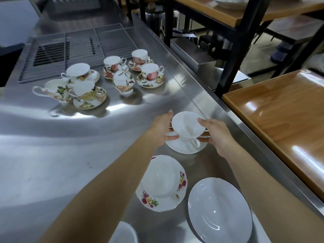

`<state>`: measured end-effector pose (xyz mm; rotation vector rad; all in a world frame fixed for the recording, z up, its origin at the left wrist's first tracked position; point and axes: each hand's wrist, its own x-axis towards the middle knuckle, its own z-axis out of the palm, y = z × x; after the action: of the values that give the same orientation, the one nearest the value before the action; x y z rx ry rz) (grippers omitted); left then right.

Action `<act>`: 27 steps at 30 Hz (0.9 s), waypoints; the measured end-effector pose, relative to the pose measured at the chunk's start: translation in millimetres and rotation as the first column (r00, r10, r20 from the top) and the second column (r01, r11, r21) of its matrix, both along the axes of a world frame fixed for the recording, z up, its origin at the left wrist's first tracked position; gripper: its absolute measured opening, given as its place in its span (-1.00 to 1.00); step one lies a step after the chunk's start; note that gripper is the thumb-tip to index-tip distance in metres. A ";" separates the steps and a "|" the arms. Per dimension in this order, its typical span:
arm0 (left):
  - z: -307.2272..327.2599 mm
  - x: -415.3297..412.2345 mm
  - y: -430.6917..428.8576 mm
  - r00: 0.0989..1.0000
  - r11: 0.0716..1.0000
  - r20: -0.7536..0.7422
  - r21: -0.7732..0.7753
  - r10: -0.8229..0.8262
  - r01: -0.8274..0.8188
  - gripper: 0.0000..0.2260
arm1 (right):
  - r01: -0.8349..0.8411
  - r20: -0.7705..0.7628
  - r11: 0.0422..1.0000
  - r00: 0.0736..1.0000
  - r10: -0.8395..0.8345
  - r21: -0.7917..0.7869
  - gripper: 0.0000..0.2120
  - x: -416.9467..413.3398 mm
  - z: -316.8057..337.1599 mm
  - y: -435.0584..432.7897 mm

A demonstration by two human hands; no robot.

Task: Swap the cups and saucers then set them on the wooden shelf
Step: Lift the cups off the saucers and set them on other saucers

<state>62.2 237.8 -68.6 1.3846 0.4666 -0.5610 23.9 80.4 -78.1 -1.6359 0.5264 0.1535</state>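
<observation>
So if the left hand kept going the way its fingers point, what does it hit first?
The plain white cup its fingers already touch. Left hand points right, toward the right hand on the cup's far side.

A brushed steel counter point(52, 155) gleams with soft reflections. Glossy white porcelain cup point(187, 127) and saucer point(182, 148) shine beside floral glazed china point(150, 76). The shelf point(284, 116) is smooth, lacquered wood; a metal grille point(75, 48) looks ridged.

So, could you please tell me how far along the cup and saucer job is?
Early. Both hands, left hand and right hand, hold the plain white cup above its white saucer. The floral saucer carries a white cup. The wooden shelf shows no cups.
</observation>
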 end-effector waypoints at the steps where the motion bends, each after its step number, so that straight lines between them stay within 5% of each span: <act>1: -0.2 0.5 -0.2 1.000 1.000 -0.002 0.002 0.002 -0.002 -0.65 | 0.000 -0.004 1.000 1.000 0.000 -0.001 -0.77 0.9 -0.2 -0.1; 22: -3.5 -0.6 6.5 0.999 0.998 -0.030 0.054 -0.042 0.043 -0.68 | -0.051 -0.020 0.997 0.999 0.050 -0.061 -0.74 -1.7 -7.7 -0.8; 27: -1.4 -4.1 10.8 0.998 0.999 -0.052 0.017 -0.042 0.043 -0.72 | -0.058 -0.044 0.997 0.997 0.056 -0.049 -0.60 -5.2 -5.5 -0.7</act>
<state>58.1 248.6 -70.0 1.4027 0.4863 -0.6295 18.7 79.8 -83.6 -1.7005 0.5195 0.2192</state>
